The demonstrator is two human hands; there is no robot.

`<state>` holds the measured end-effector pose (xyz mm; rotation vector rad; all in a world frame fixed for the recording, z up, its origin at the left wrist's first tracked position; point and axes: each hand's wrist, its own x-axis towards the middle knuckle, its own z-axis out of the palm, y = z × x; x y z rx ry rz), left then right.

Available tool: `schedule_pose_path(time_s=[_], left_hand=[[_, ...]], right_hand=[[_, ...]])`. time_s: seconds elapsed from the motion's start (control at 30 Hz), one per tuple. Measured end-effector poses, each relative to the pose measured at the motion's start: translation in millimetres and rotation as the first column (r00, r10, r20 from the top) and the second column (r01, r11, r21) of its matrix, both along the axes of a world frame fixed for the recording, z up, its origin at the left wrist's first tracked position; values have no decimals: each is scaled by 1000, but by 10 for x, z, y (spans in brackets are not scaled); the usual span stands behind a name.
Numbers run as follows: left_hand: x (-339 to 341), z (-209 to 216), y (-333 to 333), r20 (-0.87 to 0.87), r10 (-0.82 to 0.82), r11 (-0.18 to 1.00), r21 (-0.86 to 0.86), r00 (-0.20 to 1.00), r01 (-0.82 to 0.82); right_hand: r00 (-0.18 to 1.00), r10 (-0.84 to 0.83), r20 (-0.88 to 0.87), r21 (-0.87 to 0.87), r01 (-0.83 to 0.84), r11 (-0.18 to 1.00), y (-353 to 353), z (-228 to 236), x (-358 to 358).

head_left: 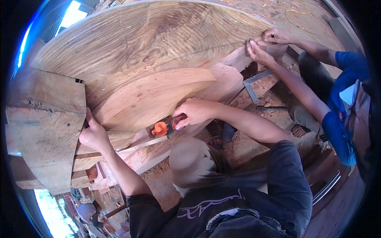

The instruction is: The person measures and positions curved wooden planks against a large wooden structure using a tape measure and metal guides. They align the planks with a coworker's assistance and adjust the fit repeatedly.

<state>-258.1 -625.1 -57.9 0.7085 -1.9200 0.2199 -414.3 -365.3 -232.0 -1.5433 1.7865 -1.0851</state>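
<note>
My right hand (194, 112) is closed around a small orange and black line reel (162, 128), held just off the near edge of the pale curved board (149, 95). A thin dark line runs leftward from the reel toward my left hand (95, 133). That hand is closed at the inner edge of the brown wooden panel (47, 123), its index finger against the edge; what lies between its fingers is hidden. Behind the curved board lies a large rounded slab (158, 31) with swirling grain and a dark line across it.
At the right, a person in a blue shirt (349, 67) has both hands at the slab's far right end. A metal square (251, 88) lies below them, with a dark bar (272, 108) nearby. Timber pieces and sawdust surround my legs. Another person (87, 214) is at the lower left.
</note>
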Motion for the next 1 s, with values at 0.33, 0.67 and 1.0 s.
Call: schedule_pose_path(time_s=[0.33, 0.67, 1.0], left_hand=[[163, 124, -26, 203, -195, 980, -5, 960, 201], [90, 69, -89, 207, 32, 962, -270, 978, 26], [-1, -49, 100, -55, -141, 990, -31, 988, 140]], right_hand=[[973, 38, -229, 24, -34, 999, 278, 413, -88], [960, 70, -272, -60, -89, 994, 336, 570, -136], [940, 69, -333, -71, -98, 993, 307, 808, -49]])
